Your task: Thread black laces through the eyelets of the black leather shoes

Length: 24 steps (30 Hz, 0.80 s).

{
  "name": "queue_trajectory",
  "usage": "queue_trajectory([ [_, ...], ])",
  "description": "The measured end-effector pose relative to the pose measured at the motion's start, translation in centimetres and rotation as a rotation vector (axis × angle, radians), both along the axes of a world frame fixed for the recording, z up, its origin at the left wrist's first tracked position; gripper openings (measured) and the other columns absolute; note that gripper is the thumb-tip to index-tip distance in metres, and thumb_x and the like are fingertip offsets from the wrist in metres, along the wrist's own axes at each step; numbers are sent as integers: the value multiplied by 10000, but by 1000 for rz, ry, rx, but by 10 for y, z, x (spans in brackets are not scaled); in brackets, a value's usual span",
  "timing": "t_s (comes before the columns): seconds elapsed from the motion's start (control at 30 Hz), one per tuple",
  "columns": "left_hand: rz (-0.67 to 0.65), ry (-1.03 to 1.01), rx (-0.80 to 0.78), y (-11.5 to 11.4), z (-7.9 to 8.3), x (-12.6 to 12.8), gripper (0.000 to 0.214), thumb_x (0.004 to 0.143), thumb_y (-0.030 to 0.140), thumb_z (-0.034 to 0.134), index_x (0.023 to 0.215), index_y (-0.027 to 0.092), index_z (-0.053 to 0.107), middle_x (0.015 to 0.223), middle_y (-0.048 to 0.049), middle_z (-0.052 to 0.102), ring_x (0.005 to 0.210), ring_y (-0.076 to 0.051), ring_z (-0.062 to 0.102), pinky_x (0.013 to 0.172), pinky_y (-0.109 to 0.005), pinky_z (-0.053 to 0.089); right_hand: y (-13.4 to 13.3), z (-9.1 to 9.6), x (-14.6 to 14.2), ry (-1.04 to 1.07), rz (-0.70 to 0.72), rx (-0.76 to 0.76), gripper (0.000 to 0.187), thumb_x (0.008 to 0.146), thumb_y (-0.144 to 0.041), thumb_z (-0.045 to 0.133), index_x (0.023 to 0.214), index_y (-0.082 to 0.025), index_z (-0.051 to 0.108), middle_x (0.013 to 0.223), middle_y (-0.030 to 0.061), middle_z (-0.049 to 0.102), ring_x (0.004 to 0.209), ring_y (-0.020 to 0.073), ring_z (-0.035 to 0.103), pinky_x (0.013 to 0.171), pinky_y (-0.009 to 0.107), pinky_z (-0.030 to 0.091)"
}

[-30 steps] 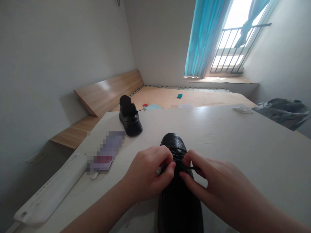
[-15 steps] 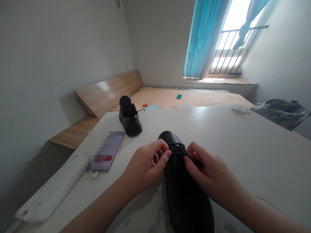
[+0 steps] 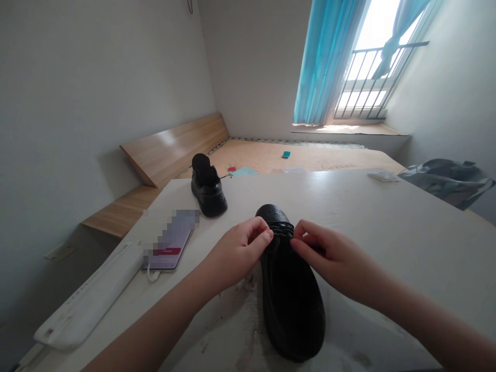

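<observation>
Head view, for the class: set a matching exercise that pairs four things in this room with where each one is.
Things:
1. left hand
2. far shoe
3. blue curtain
4. power strip

Places:
A. along the table's left edge
B. beside the near shoe
C. beside the window
D. near the table's far edge

Pairs: 1-B, 2-D, 3-C, 4-A

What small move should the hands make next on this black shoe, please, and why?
Probably draw both hands gently apart to snug the lacing. The left hand and right hand are curled close on either side of it, though any grip is hard to see, and the black leather shoe lies steady on the white table.
</observation>
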<state>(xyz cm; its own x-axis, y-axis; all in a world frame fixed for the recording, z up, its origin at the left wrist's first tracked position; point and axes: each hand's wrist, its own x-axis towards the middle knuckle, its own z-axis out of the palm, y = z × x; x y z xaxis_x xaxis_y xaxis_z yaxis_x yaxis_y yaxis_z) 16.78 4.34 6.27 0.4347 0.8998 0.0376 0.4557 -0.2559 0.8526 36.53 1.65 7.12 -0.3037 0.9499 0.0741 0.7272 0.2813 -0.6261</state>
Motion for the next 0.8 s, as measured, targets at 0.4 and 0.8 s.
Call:
queue_trajectory([
  [0.4, 28, 54, 101, 9, 5, 5, 208, 849, 308, 485, 691, 177, 519, 633, 48, 493, 613, -105, 441, 573, -236, 317, 52, 9, 26, 245, 327, -425, 353, 860, -485, 572, 719, -182, 460, 648, -59, 298, 595, 93, 251, 525, 241, 203],
  [0.8, 111, -283, -175, 6, -9, 7, 246, 790, 323, 560, 634, 138, 601, 586, 10, 532, 530, -82, 410, 508, -216, 309, 48, -20, 31, 367, 150, -434, 452, 742, -616, 631, 659, -183, 532, 617, -23, 343, 560, 101, 284, 467, 219, 284],
])
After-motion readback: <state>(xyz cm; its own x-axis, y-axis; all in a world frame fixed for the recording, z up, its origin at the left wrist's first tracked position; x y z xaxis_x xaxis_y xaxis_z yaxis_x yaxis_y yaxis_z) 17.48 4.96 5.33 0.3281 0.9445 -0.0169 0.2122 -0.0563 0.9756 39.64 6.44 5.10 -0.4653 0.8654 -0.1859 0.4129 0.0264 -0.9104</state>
